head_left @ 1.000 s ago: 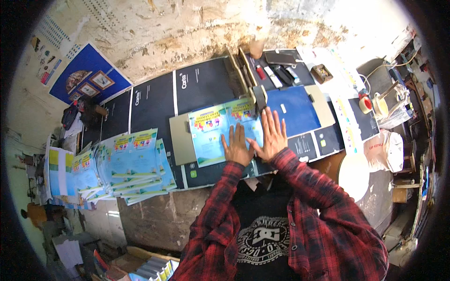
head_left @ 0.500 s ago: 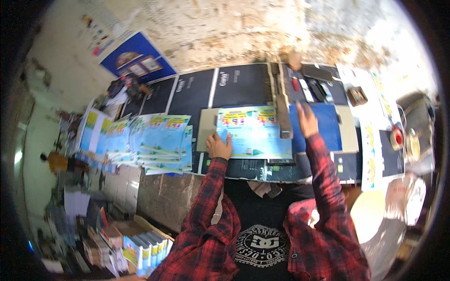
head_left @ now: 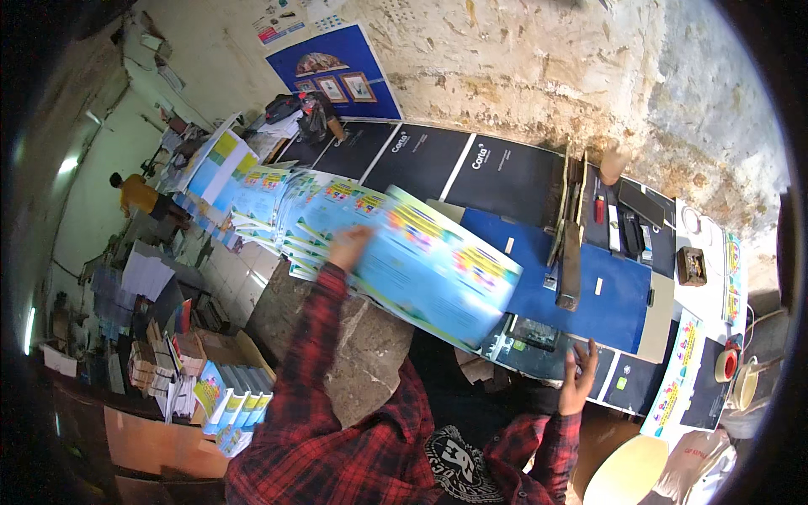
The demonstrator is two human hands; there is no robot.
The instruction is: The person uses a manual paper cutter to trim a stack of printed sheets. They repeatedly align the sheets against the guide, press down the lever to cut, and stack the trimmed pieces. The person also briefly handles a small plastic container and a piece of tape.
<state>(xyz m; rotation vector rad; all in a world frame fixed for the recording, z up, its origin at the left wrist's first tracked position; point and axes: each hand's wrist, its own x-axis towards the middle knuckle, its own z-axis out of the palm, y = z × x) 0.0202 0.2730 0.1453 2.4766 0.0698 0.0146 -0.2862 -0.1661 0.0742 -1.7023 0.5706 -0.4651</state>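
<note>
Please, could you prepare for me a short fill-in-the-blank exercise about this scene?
1. The left hand holds a printed sheet that is mostly light ____.
2. The right hand holds ____.
3. The left checked sleeve is black and ____.

Missing words: blue; nothing; red.

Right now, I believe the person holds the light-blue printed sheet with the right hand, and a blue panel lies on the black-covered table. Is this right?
Only the hand is wrong: the head view shows the left hand holding the light-blue printed sheet. The blue panel does lie on the black-covered table.
</note>
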